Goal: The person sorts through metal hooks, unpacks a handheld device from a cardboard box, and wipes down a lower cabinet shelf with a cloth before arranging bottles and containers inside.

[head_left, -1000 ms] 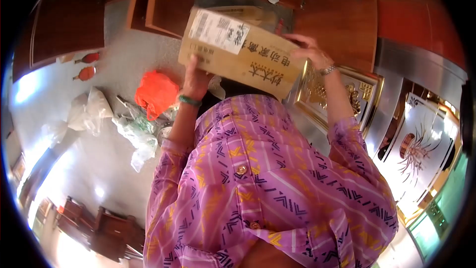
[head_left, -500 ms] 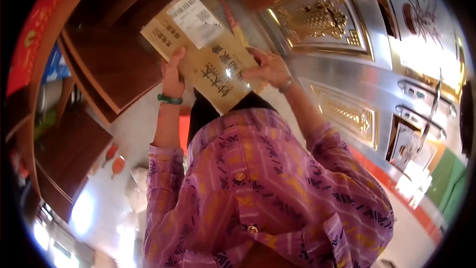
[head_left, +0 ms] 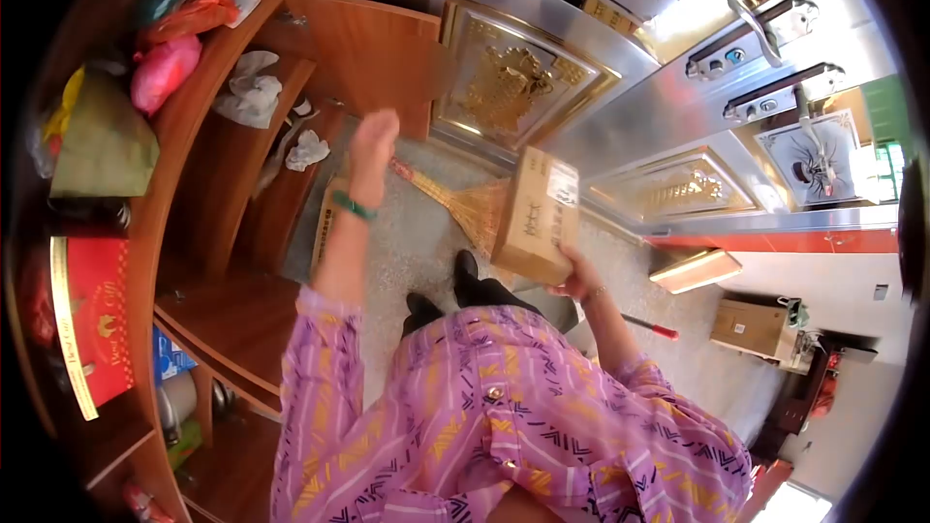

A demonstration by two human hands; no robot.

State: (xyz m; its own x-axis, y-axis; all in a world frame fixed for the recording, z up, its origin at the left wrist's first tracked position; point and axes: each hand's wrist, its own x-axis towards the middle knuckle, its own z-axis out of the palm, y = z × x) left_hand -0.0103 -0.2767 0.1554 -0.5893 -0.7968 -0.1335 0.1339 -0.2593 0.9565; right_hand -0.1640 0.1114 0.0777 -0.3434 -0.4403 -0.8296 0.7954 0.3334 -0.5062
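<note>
A brown cardboard box (head_left: 533, 223) with dark printed characters and a white label hangs to the right of my legs. My right hand (head_left: 581, 276) grips its lower corner. My left hand (head_left: 373, 150), with a green bangle at the wrist, is away from the box, raised in front of an open wooden cabinet door (head_left: 363, 53). Its fingers are foreshortened and blurred, so whether they are closed does not show. A straw broom (head_left: 465, 208) lies on the floor, partly behind the box.
Wooden cabinet shelves (head_left: 218, 194) on the left hold crumpled white plastic (head_left: 252, 97). A red gift bag (head_left: 92, 320) and pink bag (head_left: 165, 73) are farther left. Metal doors (head_left: 533, 77) with gold panels stand ahead. Another carton (head_left: 746, 324) sits at right, beyond a red-tipped handle (head_left: 664, 331).
My left hand has let go of the box and moved up towards the cabinet door. The box has shifted right, held by my right hand alone. The view has turned.
</note>
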